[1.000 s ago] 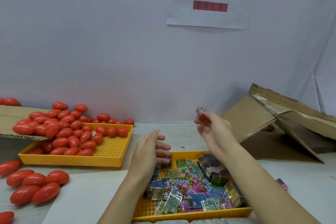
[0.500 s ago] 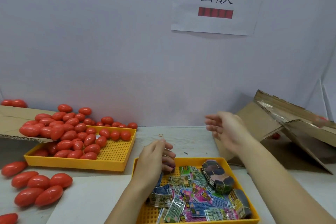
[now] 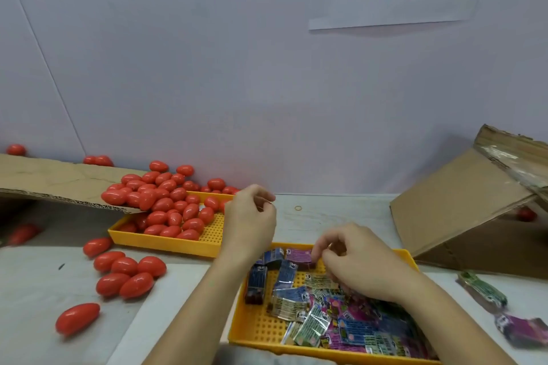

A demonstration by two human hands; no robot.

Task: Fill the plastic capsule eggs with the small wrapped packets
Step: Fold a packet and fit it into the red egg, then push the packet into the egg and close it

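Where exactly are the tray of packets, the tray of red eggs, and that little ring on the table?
tray of packets (image 3: 258, 332), head view, bare yellow floor near its left corner.
tray of red eggs (image 3: 212, 234), head view, bare perforated floor at right end.
ring (image 3: 298, 208), head view, on its rim.

My left hand (image 3: 250, 223) is raised, back toward me, its fingers (image 3: 264, 198) curled loosely inward at the top; what they hold, if anything, I cannot tell. My left forearm runs bare up from the lower middle. My right hand (image 3: 360, 261) sits lower and nearer, knuckles up, fingers (image 3: 324, 244) bent downward with the tips drawn close together, the bare forearm slanting in from the lower right
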